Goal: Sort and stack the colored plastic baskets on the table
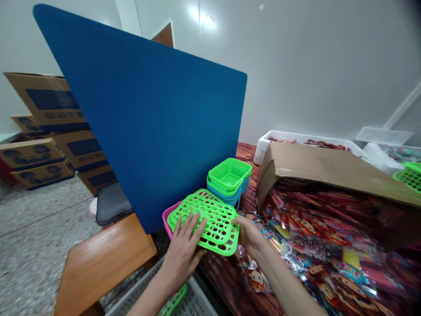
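A stack of green perforated plastic lids (210, 215) lies on a pink basket (167, 216) near the table's edge. My left hand (184, 252) rests flat on the top lid, fingers spread over its left part. The right side of the stack is gripped by my right hand (248, 235), thumb on top. Just behind stands a nested stack of small baskets, green on top (230, 173) and blue below (226, 195).
A tall blue divider panel (151, 127) rises to the left. A cardboard box (329, 169) spills colourful packets (329, 245) over the table. A grey crate (194, 303) sits below the hands. White foam trays (289, 138) stand behind; cartons (49, 131) are stacked far left.
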`<action>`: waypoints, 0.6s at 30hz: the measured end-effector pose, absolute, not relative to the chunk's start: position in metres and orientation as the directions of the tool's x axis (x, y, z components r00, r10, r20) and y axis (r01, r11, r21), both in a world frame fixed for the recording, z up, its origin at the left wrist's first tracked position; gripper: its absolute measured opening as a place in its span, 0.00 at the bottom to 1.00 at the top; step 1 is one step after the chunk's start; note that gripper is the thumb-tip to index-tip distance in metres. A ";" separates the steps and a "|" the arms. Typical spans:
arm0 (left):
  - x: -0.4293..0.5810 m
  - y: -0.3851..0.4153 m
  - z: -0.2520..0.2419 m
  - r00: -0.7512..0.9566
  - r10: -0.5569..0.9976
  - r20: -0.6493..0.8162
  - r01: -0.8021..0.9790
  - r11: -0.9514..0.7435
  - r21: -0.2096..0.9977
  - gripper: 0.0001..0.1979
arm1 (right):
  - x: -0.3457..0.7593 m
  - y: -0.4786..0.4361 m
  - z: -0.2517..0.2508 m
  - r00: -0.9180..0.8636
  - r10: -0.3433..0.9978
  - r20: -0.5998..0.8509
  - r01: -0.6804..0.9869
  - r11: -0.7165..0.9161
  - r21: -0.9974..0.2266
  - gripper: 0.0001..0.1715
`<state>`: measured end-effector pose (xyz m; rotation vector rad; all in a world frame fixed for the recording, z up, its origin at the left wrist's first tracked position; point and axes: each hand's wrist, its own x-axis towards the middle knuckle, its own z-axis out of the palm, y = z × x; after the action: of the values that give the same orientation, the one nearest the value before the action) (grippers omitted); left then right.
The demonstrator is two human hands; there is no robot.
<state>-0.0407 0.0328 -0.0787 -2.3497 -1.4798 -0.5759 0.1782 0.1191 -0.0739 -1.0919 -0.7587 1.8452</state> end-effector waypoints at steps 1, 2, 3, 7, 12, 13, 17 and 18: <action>-0.043 0.031 -0.077 0.400 0.774 0.492 0.900 -0.434 -0.050 0.33 | 0.184 0.119 -0.073 -0.319 0.871 -0.373 -0.366 -0.476 -0.799 0.15; -0.046 0.030 -0.075 0.413 0.759 0.504 0.893 -0.447 -0.057 0.32 | 0.188 0.119 -0.070 -0.371 0.856 -0.361 -0.367 -0.492 -0.790 0.16; -0.049 0.028 -0.073 0.429 0.737 0.522 0.883 -0.465 -0.068 0.31 | 0.191 0.120 -0.066 -0.415 0.840 -0.350 -0.360 -0.505 -0.784 0.17; -0.057 0.023 -0.059 0.476 0.637 0.607 0.851 -0.508 -0.135 0.28 | 0.183 0.134 -0.041 -0.522 0.783 -0.339 -0.342 -0.556 -0.757 0.18; -0.054 0.022 -0.039 0.322 0.712 0.624 0.941 -0.311 -0.132 0.27 | 0.148 0.160 -0.024 -0.502 0.804 -0.320 -0.344 -0.525 -0.779 0.15; -0.052 0.023 -0.036 0.276 0.748 0.604 0.959 -0.256 -0.121 0.28 | 0.143 0.162 -0.026 -0.430 0.850 -0.305 -0.346 -0.467 -0.814 0.18; -0.037 0.031 -0.034 0.129 0.915 0.381 0.987 -0.084 -0.135 0.27 | 0.140 0.157 -0.052 -0.078 0.957 -0.279 -0.283 -0.289 -0.914 0.10; -0.033 0.034 -0.036 0.104 0.942 0.319 0.988 -0.062 -0.140 0.26 | 0.142 0.154 -0.059 -0.040 0.960 -0.276 -0.277 -0.276 -0.920 0.07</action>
<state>-0.0331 0.0339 -0.0357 -2.0691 -1.8990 -0.2033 0.1418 0.1540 -0.0589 -1.1892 -0.8480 1.5331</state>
